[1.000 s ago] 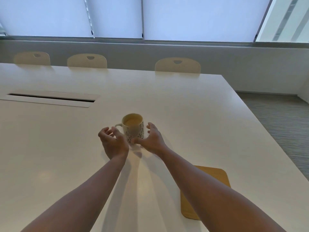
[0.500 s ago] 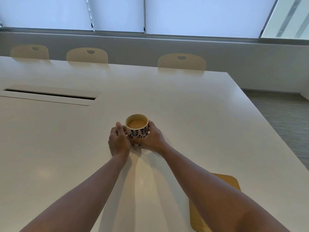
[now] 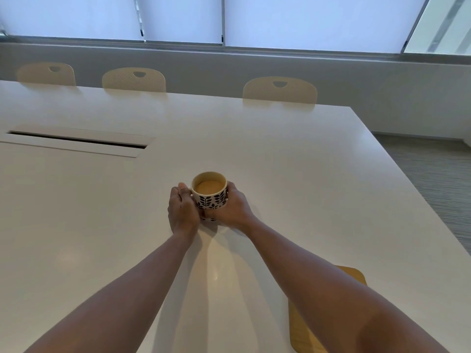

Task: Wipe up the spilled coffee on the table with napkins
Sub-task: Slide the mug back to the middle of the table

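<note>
Both hands are wrapping the mug point(image 3: 209, 191) from opposite sides: left hand point(image 3: 182, 208) is curling round its left side with the thumb up by the rim, right hand point(image 3: 231, 206) is cupping its right side and lower front. Mug is white with a dark leaf print, sitting upright on the white table point(image 3: 293, 179), and it's holding pale brown coffee point(image 3: 209, 186) near the rim. Can't tell whether the mug base is touching the table or lifted slightly; the hands are covering it. I'm not making out any coffee on the tabletop around the mug.

Nearer than the mug and to its right, a yellow-tan mat point(image 3: 305, 335) is lying flat on the table, partly hidden under the right forearm. Left of the mug and further back, a long cable slot point(image 3: 76, 141) is sitting in the tabletop, with its flap raised. Beyond the mug, three cream chair backs point(image 3: 279, 90) are showing over the far table edge. Behind them a grey low wall is running under windows point(image 3: 318, 21) with pale blinds down. Right of the table, grey striped carpet point(image 3: 438, 179) is showing.
</note>
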Demonstrator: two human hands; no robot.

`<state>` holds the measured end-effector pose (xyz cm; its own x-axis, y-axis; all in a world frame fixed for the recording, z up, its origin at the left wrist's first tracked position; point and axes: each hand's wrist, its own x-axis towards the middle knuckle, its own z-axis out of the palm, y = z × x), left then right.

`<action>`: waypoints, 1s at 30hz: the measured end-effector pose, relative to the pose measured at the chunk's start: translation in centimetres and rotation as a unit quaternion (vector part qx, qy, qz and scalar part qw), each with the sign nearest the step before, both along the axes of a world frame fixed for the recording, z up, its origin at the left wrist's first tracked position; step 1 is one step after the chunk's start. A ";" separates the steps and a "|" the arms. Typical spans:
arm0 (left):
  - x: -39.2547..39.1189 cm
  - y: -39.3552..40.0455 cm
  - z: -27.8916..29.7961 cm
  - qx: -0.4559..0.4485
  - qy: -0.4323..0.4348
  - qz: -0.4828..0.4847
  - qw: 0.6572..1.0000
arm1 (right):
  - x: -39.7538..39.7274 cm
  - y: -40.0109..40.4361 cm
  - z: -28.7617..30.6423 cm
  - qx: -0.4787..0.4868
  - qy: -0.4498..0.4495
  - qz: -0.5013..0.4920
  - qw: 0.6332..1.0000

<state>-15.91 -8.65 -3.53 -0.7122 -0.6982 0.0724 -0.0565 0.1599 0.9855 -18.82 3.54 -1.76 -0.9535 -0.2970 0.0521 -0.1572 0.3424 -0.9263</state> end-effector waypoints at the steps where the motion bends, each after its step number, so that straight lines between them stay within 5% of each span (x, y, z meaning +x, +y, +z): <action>1: 0.1 0.0 0.1 -0.002 0.001 -0.004 1.000 | 0.1 0.1 0.0 0.001 0.001 -0.002 1.000; 30: 6.0 13.1 5.7 0.091 0.041 -0.103 0.990 | 6.9 14.5 4.8 0.077 0.101 -0.071 0.989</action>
<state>-9.91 4.47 2.16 -0.8383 -0.5448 0.0222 0.0396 -0.0203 0.9990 -11.96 18.02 2.99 -0.9609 -0.1808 0.2096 -0.2738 0.5086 -0.8163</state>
